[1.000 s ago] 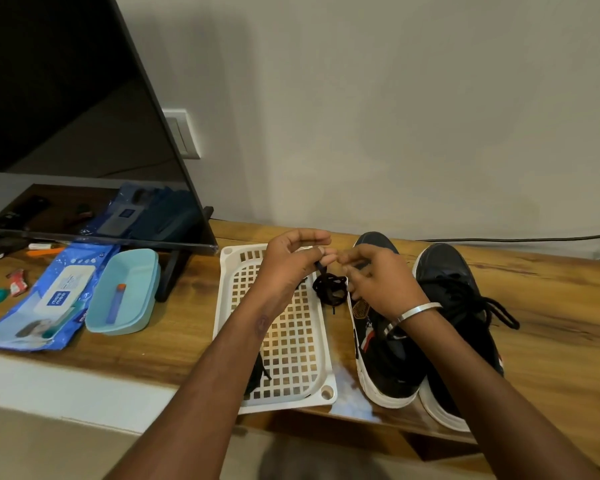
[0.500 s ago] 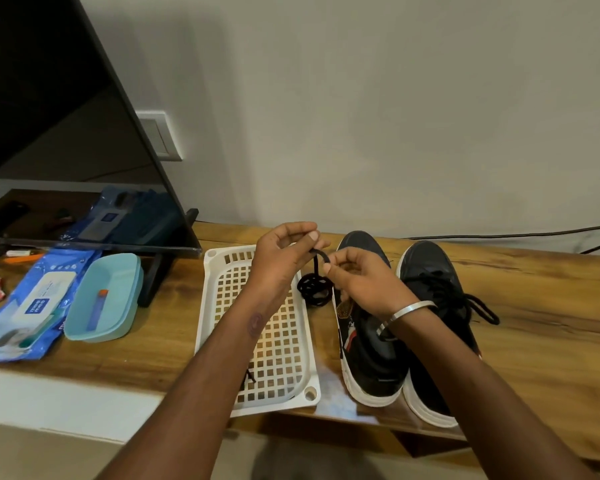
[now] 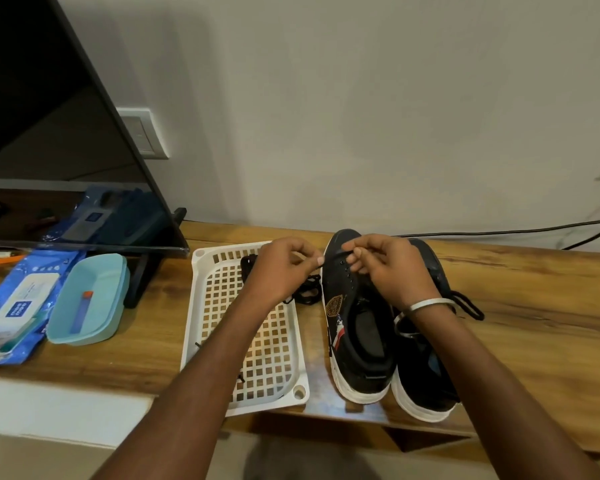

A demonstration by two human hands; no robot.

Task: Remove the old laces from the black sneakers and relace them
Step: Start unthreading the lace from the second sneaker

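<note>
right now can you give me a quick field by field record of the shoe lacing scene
left hand: pinches black lace
right hand: pinches the lace at the toe eyelets of left sneaker
left sneaker: eyelets mostly bare
right sneaker: laced, bow hanging to its right
white basket: left of the sneakers, some lace in it
wooden table: holds both sneakers and the basket

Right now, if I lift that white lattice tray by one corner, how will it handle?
The white tray probably lifts easily: thin plastic, mostly holes. It may flex somewhat, being so open. A black lace lies inside, and the left hand's forearm crosses above it, so the lace could slide or snag.
</note>
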